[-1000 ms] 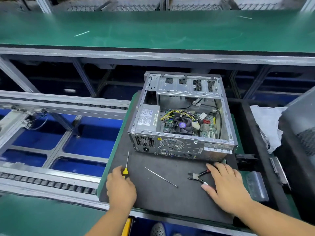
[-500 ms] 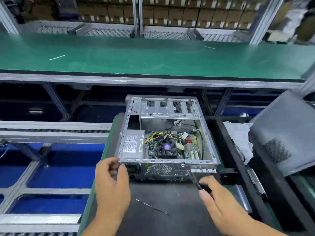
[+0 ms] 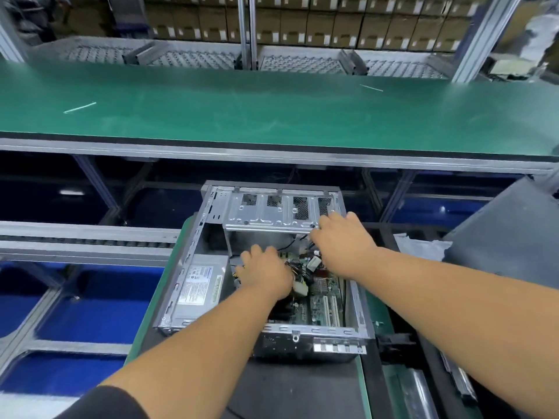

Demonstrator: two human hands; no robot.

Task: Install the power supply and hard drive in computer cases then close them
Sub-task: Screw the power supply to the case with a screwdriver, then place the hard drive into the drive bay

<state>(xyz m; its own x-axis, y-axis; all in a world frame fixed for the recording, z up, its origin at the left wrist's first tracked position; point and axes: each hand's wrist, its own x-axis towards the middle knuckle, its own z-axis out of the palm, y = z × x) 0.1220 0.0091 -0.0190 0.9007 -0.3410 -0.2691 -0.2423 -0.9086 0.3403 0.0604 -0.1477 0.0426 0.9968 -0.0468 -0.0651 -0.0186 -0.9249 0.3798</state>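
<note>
The open computer case [image 3: 181,276] lies on a black mat [image 3: 302,388], its inside facing up. The silver power supply [image 3: 198,287] sits in the case's left side. At the far end is the metal drive cage [image 3: 269,211]. My left hand [image 3: 266,275] is inside the case over the motherboard [image 3: 320,303], fingers curled down into the cable bundle [image 3: 299,272]. My right hand [image 3: 343,243] reaches over the cage's near right corner, above white connectors; its fingertips are hidden.
A grey side panel [image 3: 511,237] leans at the right, beside white wrapping [image 3: 420,246]. A wrapped part [image 3: 420,394] lies at the lower right. A green bench [image 3: 272,110] runs across the back, with roller rails [image 3: 84,240] and blue bins at left.
Both hands left the mat and the tools in front of the case and moved forward into the open case. The view shifted forward over the case.
</note>
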